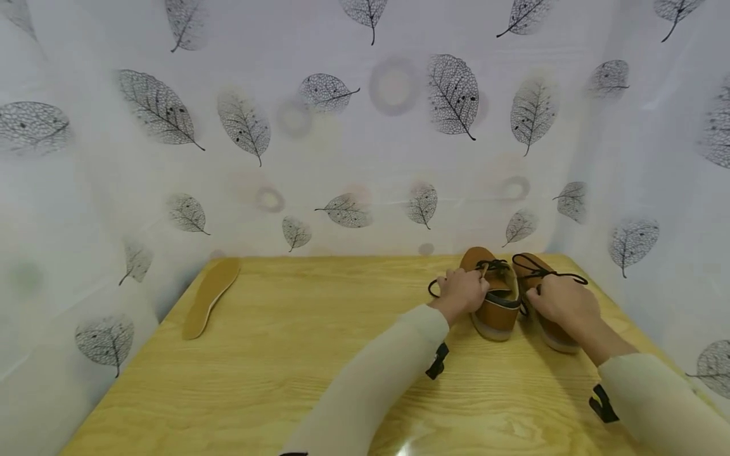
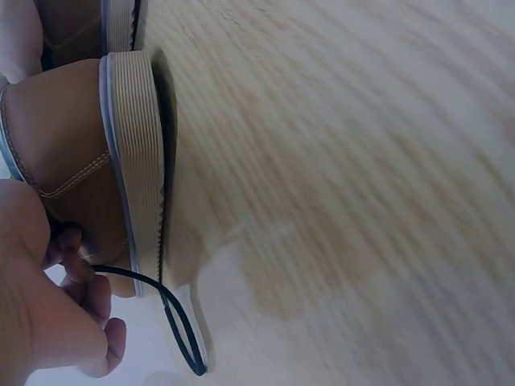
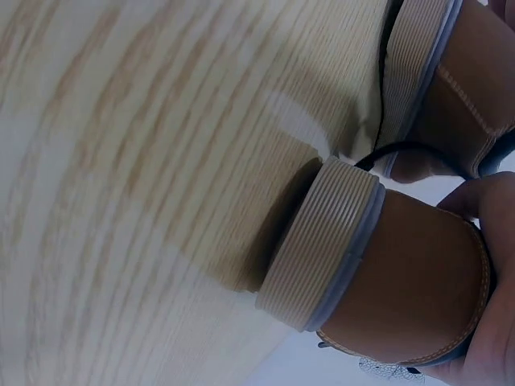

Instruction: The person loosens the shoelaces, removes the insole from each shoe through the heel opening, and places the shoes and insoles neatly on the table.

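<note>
Two brown lace-up shoes stand side by side at the right of the table, toes toward the back. My left hand (image 1: pixel 463 290) grips the upper of the left shoe (image 1: pixel 497 316) near its opening, fingers curled. A loop of black lace (image 2: pixel 187 338) hangs beside those fingers in the left wrist view. My right hand (image 1: pixel 567 303) holds the right shoe (image 1: pixel 556 335) at its collar; in the right wrist view the fingers lie against the heel's top edge. Part of each shoe's opening is hidden by the hands.
A tan insole (image 1: pixel 211 297) lies alone near the table's far left edge. The wooden table (image 1: pixel 319 329) is enclosed at the back and sides by a white curtain (image 1: pixel 353 158) with leaf prints. Black straps sit at both wrists.
</note>
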`<state>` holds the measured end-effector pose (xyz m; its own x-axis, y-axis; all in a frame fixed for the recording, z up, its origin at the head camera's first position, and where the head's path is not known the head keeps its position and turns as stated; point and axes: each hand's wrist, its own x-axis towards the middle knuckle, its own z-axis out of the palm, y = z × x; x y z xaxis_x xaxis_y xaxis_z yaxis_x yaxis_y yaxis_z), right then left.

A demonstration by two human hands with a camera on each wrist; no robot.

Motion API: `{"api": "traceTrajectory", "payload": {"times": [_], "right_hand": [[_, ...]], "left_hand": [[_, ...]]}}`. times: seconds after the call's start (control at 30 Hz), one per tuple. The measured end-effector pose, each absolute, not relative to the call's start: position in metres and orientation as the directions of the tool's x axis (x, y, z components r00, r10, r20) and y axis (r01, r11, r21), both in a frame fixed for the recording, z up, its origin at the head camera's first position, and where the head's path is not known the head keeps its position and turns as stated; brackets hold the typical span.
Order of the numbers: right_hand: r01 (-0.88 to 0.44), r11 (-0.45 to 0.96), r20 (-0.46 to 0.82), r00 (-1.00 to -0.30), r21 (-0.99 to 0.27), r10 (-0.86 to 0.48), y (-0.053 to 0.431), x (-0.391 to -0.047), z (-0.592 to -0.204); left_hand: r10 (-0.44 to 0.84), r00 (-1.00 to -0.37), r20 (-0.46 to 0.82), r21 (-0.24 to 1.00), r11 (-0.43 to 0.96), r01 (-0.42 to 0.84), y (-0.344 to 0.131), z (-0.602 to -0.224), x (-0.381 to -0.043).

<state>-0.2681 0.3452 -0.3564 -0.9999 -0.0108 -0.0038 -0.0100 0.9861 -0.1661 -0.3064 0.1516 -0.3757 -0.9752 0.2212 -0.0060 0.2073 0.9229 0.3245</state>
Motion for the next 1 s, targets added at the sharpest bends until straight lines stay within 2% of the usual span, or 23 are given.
{"api": "traceTrajectory", "payload": {"times": [0.37, 0.5, 0.8, 1.0], "right_hand": [[-0.013, 0.985, 0.007, -1.000, -0.173, -0.012, 0.348, -0.268, -0.362], [-0.011, 0.986, 0.015, -1.000, -0.166, -0.009, 0.349, -0.267, -0.361], [-0.047, 0.990, 0.101, -0.994, -0.131, -0.034, 0.359, -0.271, -0.360], [-0.040, 0.986, 0.140, -0.990, -0.162, -0.017, 0.365, -0.277, -0.348]], "left_hand": [[0.216, -0.976, -0.032, 0.372, 0.909, 0.189, 0.167, -0.375, -0.306], [0.242, -0.970, -0.018, 0.371, 0.903, 0.218, 0.162, -0.375, -0.304], [0.341, -0.932, 0.127, 0.310, 0.878, 0.364, 0.101, -0.358, -0.308], [0.354, -0.913, 0.204, 0.268, 0.877, 0.399, 0.054, -0.347, -0.309]]}}
